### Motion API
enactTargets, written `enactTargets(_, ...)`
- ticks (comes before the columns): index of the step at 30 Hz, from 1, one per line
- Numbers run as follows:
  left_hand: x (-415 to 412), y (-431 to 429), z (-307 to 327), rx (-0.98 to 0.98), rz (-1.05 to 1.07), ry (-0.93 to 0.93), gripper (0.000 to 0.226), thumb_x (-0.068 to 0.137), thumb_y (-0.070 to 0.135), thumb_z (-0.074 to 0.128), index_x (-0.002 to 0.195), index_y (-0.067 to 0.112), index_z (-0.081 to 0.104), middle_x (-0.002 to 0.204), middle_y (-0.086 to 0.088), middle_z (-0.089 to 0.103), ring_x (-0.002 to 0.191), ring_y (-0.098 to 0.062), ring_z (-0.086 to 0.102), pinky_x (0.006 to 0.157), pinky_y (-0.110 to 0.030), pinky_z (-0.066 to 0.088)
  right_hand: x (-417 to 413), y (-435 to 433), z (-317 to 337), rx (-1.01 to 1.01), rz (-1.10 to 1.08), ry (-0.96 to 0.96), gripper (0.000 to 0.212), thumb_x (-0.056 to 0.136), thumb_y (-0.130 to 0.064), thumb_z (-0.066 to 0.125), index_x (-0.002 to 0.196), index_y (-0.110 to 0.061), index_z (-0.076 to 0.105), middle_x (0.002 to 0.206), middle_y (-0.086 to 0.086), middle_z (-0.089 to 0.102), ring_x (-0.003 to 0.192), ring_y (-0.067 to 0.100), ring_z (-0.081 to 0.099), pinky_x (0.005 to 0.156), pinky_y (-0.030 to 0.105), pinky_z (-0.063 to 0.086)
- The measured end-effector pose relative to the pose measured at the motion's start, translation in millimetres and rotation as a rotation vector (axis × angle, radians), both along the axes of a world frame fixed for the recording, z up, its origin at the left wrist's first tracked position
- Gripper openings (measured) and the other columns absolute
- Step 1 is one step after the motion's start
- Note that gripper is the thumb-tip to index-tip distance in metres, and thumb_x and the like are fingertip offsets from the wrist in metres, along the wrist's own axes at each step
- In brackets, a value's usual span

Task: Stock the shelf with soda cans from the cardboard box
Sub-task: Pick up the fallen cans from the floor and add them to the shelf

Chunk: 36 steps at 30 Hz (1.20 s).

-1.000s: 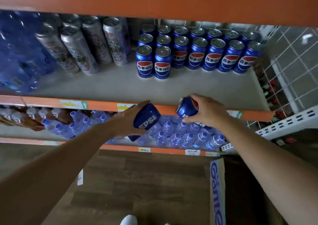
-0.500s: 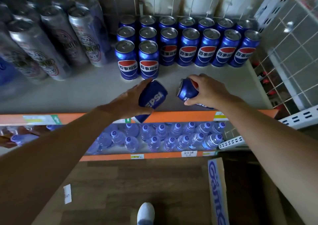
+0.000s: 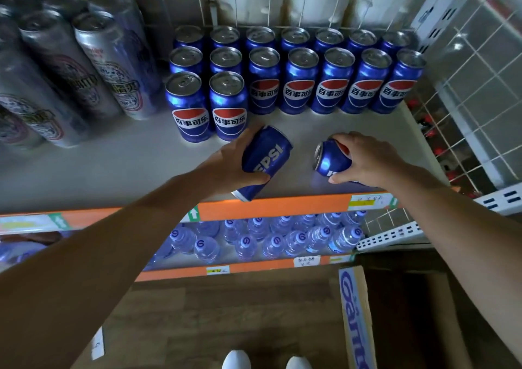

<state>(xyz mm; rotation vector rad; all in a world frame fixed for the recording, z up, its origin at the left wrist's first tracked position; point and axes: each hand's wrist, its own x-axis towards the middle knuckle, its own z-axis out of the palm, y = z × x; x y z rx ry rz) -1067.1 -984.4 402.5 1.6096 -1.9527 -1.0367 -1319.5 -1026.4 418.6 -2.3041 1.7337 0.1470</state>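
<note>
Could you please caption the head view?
Left hand grips a tilted blue Pepsi can, right hand a second blue can, over the grey shelf.

This is a shop: the shelf (image 3: 113, 165) carries price labels (image 3: 367, 201) on its orange edge, rows of identical soda cans (image 3: 299, 94) on it, many water bottles (image 3: 271, 241) below it.

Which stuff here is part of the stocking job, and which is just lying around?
Job:
left hand gripping the left can
right hand gripping the right can
standing blue cans
shelf
cardboard box

Lying about:
silver cans
water bottles
wire grid
</note>
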Motion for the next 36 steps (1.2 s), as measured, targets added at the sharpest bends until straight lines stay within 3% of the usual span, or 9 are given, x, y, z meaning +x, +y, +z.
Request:
enactTargets(4, -11.7, -4.3, 0.2, -0.009, 0.016, 0.019, 0.091, 0.074, 0.016, 0.075, 0.145, 0.028, 0.019, 0.118, 0.009, 0.042, 0.099, -0.009, 0.046, 0.069, -0.009, 0.038, -11.9, -5.5, -2.5, -0.003, -0.006, 0.0, 0.083, 0.066, -0.037, 0.08, 0.135, -0.019, 0.038, 0.131, 0.006, 0.05, 0.114, 0.032, 0.051, 0.09, 0.039, 0.038)
enactTargets(7, -19.7, -6.4, -0.5, -0.024, 0.045, 0.058, 0.091, 0.073, 0.013, 0.075, 0.144, 0.029, 0.02, 0.117, 0.011, 0.041, 0.1, -0.008, 0.047, 0.064, -0.004, 0.037, -16.0, -6.1, -4.5, -0.022, -0.015, -0.021, 0.08, 0.066, -0.039, 0.08, 0.13, -0.014, 0.039, 0.123, 0.011, 0.055, 0.108, 0.033, 0.054, 0.086, 0.038, 0.038)
enactTargets(16, -40.1, -8.1, -8.9, -0.15, 0.223, 0.251, 0.092, 0.073, 0.004, 0.075, 0.145, 0.021, 0.021, 0.122, 0.007, 0.045, 0.098, -0.005, 0.05, 0.067, 0.006, 0.038, -25.4, -8.2, -8.3, -0.055, -0.008, -0.367, 0.077, 0.066, -0.038, 0.081, 0.131, -0.015, 0.048, 0.13, 0.004, 0.055, 0.118, 0.023, 0.052, 0.1, 0.038, 0.039)
enactTargets(19, -46.1, -7.8, -13.5, -0.171, 0.238, 0.434, 0.095, 0.064, 0.018, 0.079, 0.142, 0.02, 0.024, 0.12, 0.009, 0.05, 0.095, 0.007, 0.056, 0.076, -0.004, 0.044, -23.5, -2.3, -12.7, -0.126, -0.125, -0.804, 0.058, 0.075, -0.045, 0.07, 0.123, -0.016, 0.056, 0.122, 0.001, 0.061, 0.115, 0.013, 0.056, 0.095, 0.031, 0.045)
enactTargets(21, -51.4, -5.9, -16.7, -0.179, 0.27, 0.573, 0.093, 0.059, 0.031, 0.074, 0.139, 0.024, 0.027, 0.119, 0.007, 0.053, 0.102, 0.0, 0.058, 0.083, -0.018, 0.049, -19.4, 3.9, -12.5, -0.154, -0.198, -1.082, 0.045, 0.082, -0.034, 0.065, 0.12, -0.011, 0.057, 0.114, 0.005, 0.064, 0.103, 0.004, 0.061, 0.089, 0.024, 0.05)
enactTargets(24, -61.3, -1.6, -14.4, -0.1, 0.36, 0.78, 0.086, 0.062, 0.023, 0.075, 0.136, 0.027, 0.033, 0.115, 0.008, 0.058, 0.099, -0.003, 0.061, 0.083, -0.026, 0.054, -5.8, 17.1, -9.4, -0.092, -0.238, -1.342, 0.035, 0.085, -0.018, 0.059, 0.116, -0.004, 0.057, 0.099, 0.006, 0.066, 0.088, -0.003, 0.062, 0.08, 0.013, 0.048)
enactTargets(29, -70.0, 0.2, -10.5, 0.032, 0.457, 1.022, 0.081, 0.052, 0.029, 0.073, 0.128, 0.018, 0.047, 0.098, 0.003, 0.067, 0.088, -0.014, 0.066, 0.075, -0.034, 0.057, 18.4, 39.8, -14.5, 0.002, -0.206, -1.416, 0.031, 0.085, -0.017, 0.059, 0.116, -0.014, 0.057, 0.104, -0.002, 0.066, 0.095, 0.001, 0.064, 0.083, 0.016, 0.048)
enactTargets(33, -69.9, 0.8, -6.9, 0.106, 0.436, 1.157, 0.078, 0.058, 0.023, 0.071, 0.13, 0.005, 0.046, 0.107, -0.014, 0.062, 0.093, -0.027, 0.063, 0.079, -0.038, 0.055, 35.8, 52.0, -21.3, 0.304, -0.198, -1.45, 0.043, 0.084, -0.024, 0.064, 0.126, -0.02, 0.052, 0.113, 0.001, 0.066, 0.102, 0.008, 0.065, 0.086, 0.027, 0.054)
enactTargets(36, -68.3, 1.7, -5.1, 0.118, 0.398, 1.162, 0.078, 0.061, 0.021, 0.07, 0.131, 0.001, 0.042, 0.103, -0.015, 0.062, 0.09, -0.027, 0.063, 0.076, -0.036, 0.056, 41.3, 52.2, -26.3, 0.439, -0.189, -1.485, 0.052, 0.079, -0.028, 0.062, 0.129, -0.021, 0.05, 0.112, 0.001, 0.068, 0.106, 0.013, 0.064, 0.088, 0.031, 0.054)
